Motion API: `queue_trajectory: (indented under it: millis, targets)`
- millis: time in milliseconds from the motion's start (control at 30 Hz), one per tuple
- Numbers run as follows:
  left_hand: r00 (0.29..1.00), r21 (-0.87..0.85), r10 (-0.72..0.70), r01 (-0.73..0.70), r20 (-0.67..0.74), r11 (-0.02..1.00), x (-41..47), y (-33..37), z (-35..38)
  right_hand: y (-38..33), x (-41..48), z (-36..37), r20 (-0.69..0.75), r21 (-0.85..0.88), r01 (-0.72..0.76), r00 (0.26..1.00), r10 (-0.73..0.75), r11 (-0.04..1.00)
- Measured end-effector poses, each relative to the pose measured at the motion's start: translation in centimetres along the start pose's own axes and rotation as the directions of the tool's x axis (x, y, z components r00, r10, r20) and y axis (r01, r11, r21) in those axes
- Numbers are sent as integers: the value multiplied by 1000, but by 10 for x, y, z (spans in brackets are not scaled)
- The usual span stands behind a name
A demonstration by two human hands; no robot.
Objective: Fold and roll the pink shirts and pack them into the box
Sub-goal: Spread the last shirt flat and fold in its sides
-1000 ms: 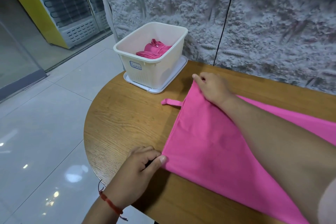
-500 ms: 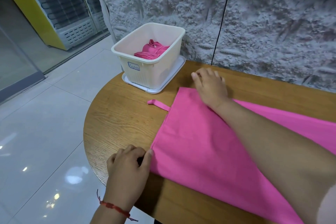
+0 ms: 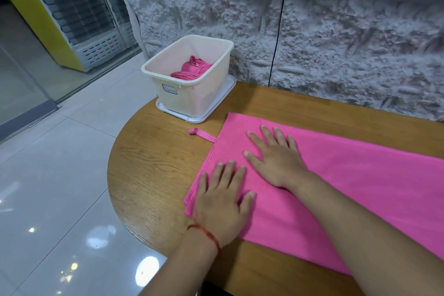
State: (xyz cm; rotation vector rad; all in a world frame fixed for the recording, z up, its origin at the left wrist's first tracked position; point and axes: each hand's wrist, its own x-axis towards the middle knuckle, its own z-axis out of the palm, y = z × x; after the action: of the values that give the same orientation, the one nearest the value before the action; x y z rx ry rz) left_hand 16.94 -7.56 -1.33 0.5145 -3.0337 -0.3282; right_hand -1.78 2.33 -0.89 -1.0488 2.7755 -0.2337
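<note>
Head view: both hands lay flat on a pink shirt [image 3: 348,187] at the rounded end of the bench [image 3: 153,163].
Left hand [image 3: 221,202]: palm down, fingers straight and slightly spread, gripping nothing; it pressed the near corner of the shirt's left end, probably to pin the stacked layers so the edges stayed aligned.
Right hand [image 3: 276,158]: also flat and unclenched, just beyond the left one; it seemed to be smoothing the cloth before rolling.
Shirt: folded into a long band running off to the right; layered edges showed at its left end, and a narrow strap [image 3: 201,134] poked out toward the box.
Box [image 3: 192,94]: cream plastic on a white tray [image 3: 216,108] at the bench's far left corner, near the shirt's end but apart from it, likely kept within reach; pink shirts [image 3: 189,71] lay inside already.
Bench surface: wood grain, curved edge.
Room: rough grey stone-look wall [image 3: 336,43] behind; glossy pale tiled floor [image 3: 60,175]; yellow-framed cabinet [image 3: 60,7] far left.
</note>
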Motion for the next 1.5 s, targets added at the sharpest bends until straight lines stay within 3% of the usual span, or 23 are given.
queue_trajectory:
  millis: [167,233,400,633,733,833,900,1267,1500]
  targets:
    - [989,28,-135,137,-56,990,-17,-29,13,-1,20,-1,32,-27,-65,997,66,998]
    - [989,37,-137,138,-49,990,-17,-27,13,-12,36,-4,18,-53,-104,994,105,993]
    - [990,42,-135,137,-50,990,-18,-25,10,-46,64,0,20,1,33,999,-33,999]
    - [989,65,-135,138,-55,988,-16,-23,10,-57,101,-10,124,-62,-85,988,92,994]
    - [988,47,-136,140,-67,989,-17,-25,9,-54,87,-11,43,-39,-62,997,64,997]
    - [988,28,-135,137,-71,990,-16,-25,10,-29,39,-6,-111,-6,31,993,-31,1000]
    - [990,44,-128,131,-63,990,-17,-26,10,-2,1,-1,-117,-15,52,992,-53,999]
    - [993,105,-117,113,29,988,-20,-21,-6,183,-187,-23,-72,1,-303,950,302,953]
    - [988,64,-135,130,77,989,-21,-16,-9,305,-272,-49,-55,67,-601,795,604,797]
